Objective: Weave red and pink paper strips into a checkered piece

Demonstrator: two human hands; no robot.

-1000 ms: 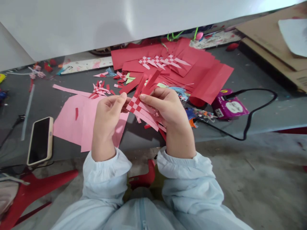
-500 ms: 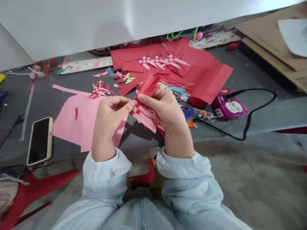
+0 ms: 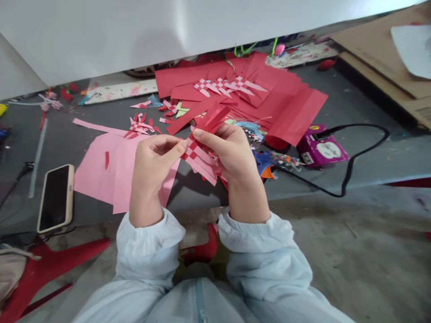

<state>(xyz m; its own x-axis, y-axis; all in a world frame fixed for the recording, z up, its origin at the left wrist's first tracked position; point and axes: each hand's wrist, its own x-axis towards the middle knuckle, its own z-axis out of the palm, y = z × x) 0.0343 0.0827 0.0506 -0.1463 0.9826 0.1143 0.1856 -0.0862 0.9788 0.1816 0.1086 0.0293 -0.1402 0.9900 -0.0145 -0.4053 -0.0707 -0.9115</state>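
Note:
Between both hands I hold a woven piece of red and pink paper strips (image 3: 193, 149), checkered in the middle with loose strip ends. My left hand (image 3: 155, 166) pinches its left edge between thumb and fingers. My right hand (image 3: 232, 150) is closed on its upper right side, with the thumb on top; red strips stick up above that thumb and pink ends hang below. Some of the weave is hidden behind my right fingers. Under and beside my left hand lie pink paper sheets (image 3: 97, 168). Small woven scraps (image 3: 138, 125) sit just behind them.
Red paper sheets (image 3: 286, 96) are piled at the back, with finished-looking checkered woven pieces (image 3: 220, 86) on top. A purple box (image 3: 321, 148) with a black cable stands right. A phone (image 3: 56, 197) lies front left. Cardboard (image 3: 384, 72) occupies the far right.
The red strips at the top of the woven piece have tilted slightly to the right. My right hand has turned a little; my left hand has hardly moved.

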